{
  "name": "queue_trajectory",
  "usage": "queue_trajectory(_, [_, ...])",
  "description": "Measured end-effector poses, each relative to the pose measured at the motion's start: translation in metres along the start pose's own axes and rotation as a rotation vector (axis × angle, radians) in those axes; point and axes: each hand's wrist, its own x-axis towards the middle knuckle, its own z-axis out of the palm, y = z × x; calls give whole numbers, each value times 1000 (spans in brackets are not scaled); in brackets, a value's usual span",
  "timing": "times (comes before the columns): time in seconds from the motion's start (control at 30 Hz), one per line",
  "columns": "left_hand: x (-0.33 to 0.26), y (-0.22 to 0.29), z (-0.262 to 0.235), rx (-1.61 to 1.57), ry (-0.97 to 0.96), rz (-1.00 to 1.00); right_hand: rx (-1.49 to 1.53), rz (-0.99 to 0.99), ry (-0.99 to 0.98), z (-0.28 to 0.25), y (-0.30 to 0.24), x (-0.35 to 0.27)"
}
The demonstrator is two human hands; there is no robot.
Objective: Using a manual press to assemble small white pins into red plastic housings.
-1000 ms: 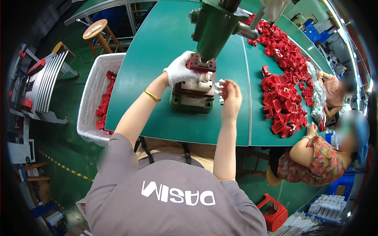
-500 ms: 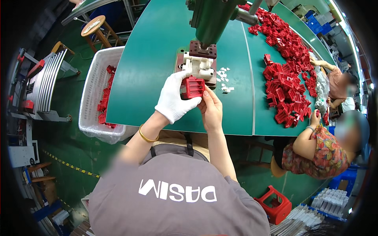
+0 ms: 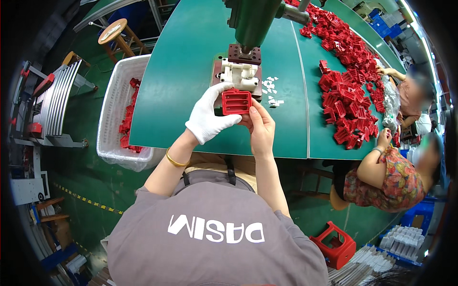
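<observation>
Between my two hands is a red plastic frame-like housing (image 3: 237,102), its slotted open side facing up. My left hand (image 3: 208,117), in a white glove, grips its left side with thumb and fingers. My bare right hand (image 3: 260,125) pinches its lower right corner. Just beyond the housing stands a white plastic fixture (image 3: 238,74) on a dark red base, under the green press (image 3: 255,26). Small white pieces (image 3: 270,86) lie scattered on the green table to the right of the fixture.
A large heap of red housings (image 3: 346,100) covers the table's right side, where two other people sit. On my left stands a white plastic crate (image 3: 110,119) with red parts inside. A red stool (image 3: 335,245) is behind me on the right.
The red housing has turned a little, so its slotted side shows more squarely. Both hands keep hold of it and have shifted only slightly.
</observation>
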Motion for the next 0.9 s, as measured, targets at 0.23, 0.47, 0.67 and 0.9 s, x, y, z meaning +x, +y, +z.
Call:
queue_trajectory(0.23, [3, -5, -4, -520, -128, -185, -180, -151, -49, 10, -15, -5])
queue_trajectory(0.47, [8, -12, -11, -523, -99, -188, -224, -183, -62, 2, -22, -3])
queue_trajectory(0.67, [7, -45, -117, -387, 386, -56, -446, -357, 316, -86, -33, 30])
queue_trajectory(0.9, [-31, -131, -270, -312, 803, -225, -1111, -528, 952, -205, -61, 51])
